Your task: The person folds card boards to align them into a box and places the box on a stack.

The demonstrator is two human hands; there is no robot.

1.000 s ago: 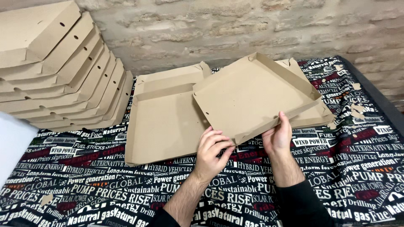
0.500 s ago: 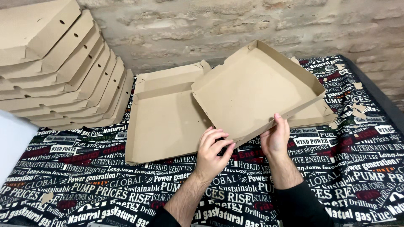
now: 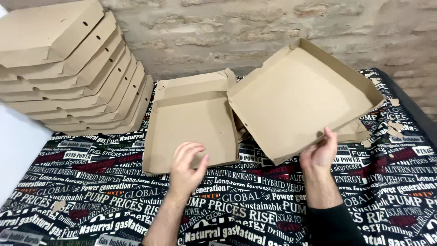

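Cardboard box mid-fold — right hand pinches its near edge, left hand open above the flat sheet; next, a steadying second grip.

A rough brick wall in pale brown tones is seen at the back, evenly lit. The table is covered by a black cloth printed with white and red lettering. A plain white surface is seen at the left edge.

A tilted stack of closed brown cardboard boxes stands at the far left by the brick wall. A flat unfolded box lies centre; an open square box tray is raised at right.
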